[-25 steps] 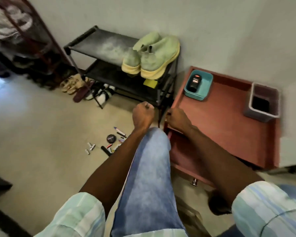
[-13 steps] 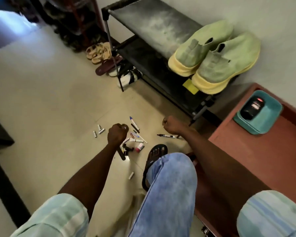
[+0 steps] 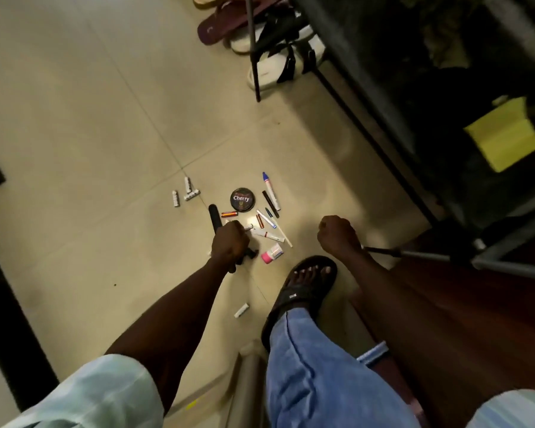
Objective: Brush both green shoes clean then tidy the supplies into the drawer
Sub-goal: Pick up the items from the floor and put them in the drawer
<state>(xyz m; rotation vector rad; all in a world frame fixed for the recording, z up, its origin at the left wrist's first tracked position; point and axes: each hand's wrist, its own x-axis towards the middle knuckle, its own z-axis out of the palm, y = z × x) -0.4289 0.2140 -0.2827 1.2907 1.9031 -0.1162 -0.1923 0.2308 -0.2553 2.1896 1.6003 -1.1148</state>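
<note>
Small supplies lie scattered on the tiled floor: a round black Cherry polish tin (image 3: 242,199), markers (image 3: 271,191), a pink-capped tube (image 3: 272,253) and a black stick-shaped handle (image 3: 214,216). My left hand (image 3: 229,244) is a fist right over that handle; I cannot tell if it touches it. To the right, my right hand (image 3: 337,236) is also curled into a fist, with nothing visible in it. The green shoes are out of view. The red-brown cabinet (image 3: 464,319) fills the lower right.
The black shoe rack (image 3: 254,57) stands at the upper right, with sandals (image 3: 269,63) beneath it and a yellow cloth (image 3: 504,134) on its lower shelf. My foot in a black slide (image 3: 303,282) is planted by the supplies. Small white pieces (image 3: 186,191) lie further left.
The view has dropped from the rack and cabinet top down to the floor. Both fists have lowered toward the scattered supplies, the left one now over the black handle.
</note>
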